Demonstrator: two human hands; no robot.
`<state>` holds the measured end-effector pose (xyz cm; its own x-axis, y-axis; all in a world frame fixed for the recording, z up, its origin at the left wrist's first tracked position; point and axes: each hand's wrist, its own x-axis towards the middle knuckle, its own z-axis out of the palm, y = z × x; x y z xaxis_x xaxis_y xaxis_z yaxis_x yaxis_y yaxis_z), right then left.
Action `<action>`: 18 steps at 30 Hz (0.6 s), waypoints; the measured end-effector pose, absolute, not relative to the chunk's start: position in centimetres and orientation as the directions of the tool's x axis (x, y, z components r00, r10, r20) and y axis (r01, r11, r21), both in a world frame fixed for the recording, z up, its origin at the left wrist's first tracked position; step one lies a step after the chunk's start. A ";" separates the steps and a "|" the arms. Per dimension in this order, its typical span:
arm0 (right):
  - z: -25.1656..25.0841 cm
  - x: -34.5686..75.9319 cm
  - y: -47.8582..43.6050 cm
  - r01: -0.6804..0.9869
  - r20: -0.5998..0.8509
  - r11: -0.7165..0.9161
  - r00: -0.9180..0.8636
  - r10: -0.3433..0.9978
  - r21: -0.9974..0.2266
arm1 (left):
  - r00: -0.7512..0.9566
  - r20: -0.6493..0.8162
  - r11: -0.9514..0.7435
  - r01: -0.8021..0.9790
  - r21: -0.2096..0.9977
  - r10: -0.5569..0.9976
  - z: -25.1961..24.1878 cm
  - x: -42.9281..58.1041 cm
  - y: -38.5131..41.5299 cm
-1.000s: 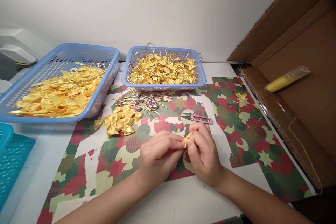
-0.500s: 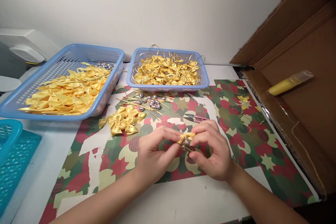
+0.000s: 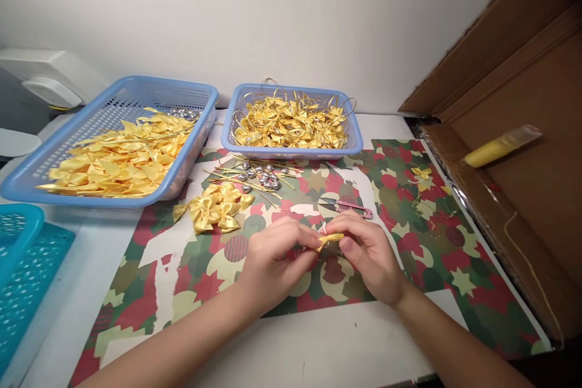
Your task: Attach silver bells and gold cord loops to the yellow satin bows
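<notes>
A yellow ribbon bow [image 3: 331, 239] is pinched between my two hands above the patterned paper. My left hand [image 3: 277, 260] grips its left side with thumb and fingertips. On the bow's right side, the thumb and index finger of my right hand [image 3: 371, 254] close on it; a thin pale strand shows just above the bow. Just beyond my hands lie pink-handled thread snips [image 3: 346, 206]. To the left is a small pile of yellow bows [image 3: 217, 207]. Behind that pile, several silver bells [image 3: 261, 176] rest among gold cords [image 3: 222, 173].
A blue basket [image 3: 152, 199] of yellow bows stands at left, another blue basket [image 3: 291, 150] of corded bows at the back. A teal basket [image 3: 27, 291] sits at the left edge. A cardboard box [image 3: 513, 73] with a yellow-filled tube [image 3: 502, 145] borders the right.
The bow has turned between my fingers and now sits flatter, slightly to the right. My right hand has closed its thumb and finger nearer to it; the snips show more fully.
</notes>
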<state>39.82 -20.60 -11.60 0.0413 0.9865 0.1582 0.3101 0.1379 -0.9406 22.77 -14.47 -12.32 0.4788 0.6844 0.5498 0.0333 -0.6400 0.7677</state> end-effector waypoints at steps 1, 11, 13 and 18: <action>-11.5 39.8 -20.5 0.310 0.134 0.113 0.047 0.990 -0.944 | 0.499 0.569 -0.676 0.046 0.736 0.654 -12.4 22.8 -14.3; -12.0 40.0 -20.2 0.112 0.206 0.181 0.277 0.939 -0.977 | 0.606 0.619 -0.830 0.131 0.542 0.499 -13.0 22.7 -13.7; -11.4 40.8 -20.1 -0.016 0.234 0.257 0.357 0.904 -0.966 | 0.608 0.580 -0.804 0.174 0.568 0.542 -12.9 22.6 -13.5; -9.0 42.2 -20.3 -0.243 0.051 0.169 0.426 0.903 -0.955 | 0.601 0.390 -0.629 0.252 0.736 0.697 -12.1 22.5 -12.8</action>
<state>42.23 -20.33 -8.98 0.4257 0.9034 0.0515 -0.2432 0.1690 -0.9551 22.53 -12.81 -12.14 0.6013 0.6974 0.3900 0.2520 -0.6287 0.7356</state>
